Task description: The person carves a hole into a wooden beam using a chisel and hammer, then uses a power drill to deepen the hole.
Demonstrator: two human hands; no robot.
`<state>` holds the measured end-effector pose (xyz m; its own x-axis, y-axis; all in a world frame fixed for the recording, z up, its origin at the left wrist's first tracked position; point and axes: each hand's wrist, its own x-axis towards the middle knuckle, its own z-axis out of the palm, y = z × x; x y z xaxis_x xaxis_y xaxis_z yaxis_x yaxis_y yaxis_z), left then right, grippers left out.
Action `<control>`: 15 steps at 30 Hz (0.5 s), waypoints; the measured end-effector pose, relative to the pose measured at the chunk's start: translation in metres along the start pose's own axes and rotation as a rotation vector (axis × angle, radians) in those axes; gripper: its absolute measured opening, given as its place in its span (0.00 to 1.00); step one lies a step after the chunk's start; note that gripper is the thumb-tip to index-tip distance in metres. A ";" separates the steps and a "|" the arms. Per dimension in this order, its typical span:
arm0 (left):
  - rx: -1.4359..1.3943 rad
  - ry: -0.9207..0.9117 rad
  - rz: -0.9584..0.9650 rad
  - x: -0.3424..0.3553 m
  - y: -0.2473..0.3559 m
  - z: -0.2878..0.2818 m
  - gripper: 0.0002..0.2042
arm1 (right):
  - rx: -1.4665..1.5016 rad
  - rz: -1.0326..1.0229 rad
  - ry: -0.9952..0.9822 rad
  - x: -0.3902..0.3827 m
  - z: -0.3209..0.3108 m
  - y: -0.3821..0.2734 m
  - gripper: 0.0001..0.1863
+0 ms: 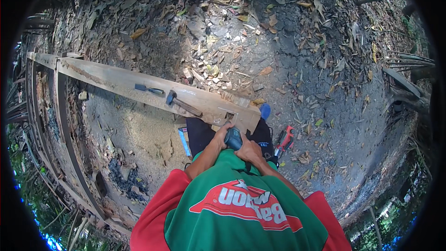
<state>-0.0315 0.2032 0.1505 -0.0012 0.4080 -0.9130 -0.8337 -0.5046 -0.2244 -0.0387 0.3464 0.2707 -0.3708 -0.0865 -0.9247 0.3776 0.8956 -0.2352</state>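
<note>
A dark teal power tool (233, 138) is gripped in both hands, close to my body and above the near side of a long wooden beam (107, 76). My left hand (220, 137) is closed around its left side, and my right hand (250, 150) wraps the right side. Its working end is hidden from above, so its exact kind does not show. Just beyond the hands, a squarish hole (229, 115) with pencil lines around it is cut in the beam. On the beam farther left lie a hammer (183, 104) and a chisel (149, 89).
A red and black tool (284, 140) lies on the ground at my right. A blue strip-like object (184, 142) is at my left, and a blue shoe (265, 111) shows past the beam's end. Wood chips (211, 72) and dry leaves litter the soil; timber rails (65, 121) stand left.
</note>
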 end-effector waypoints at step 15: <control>0.021 0.097 -0.055 0.008 0.005 0.004 0.12 | -0.017 -0.002 -0.003 0.009 -0.001 0.005 0.52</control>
<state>-0.0378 0.2067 0.1429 0.0978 0.3585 -0.9284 -0.8423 -0.4670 -0.2690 -0.0409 0.3502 0.2612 -0.3690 -0.0900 -0.9251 0.3622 0.9027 -0.2323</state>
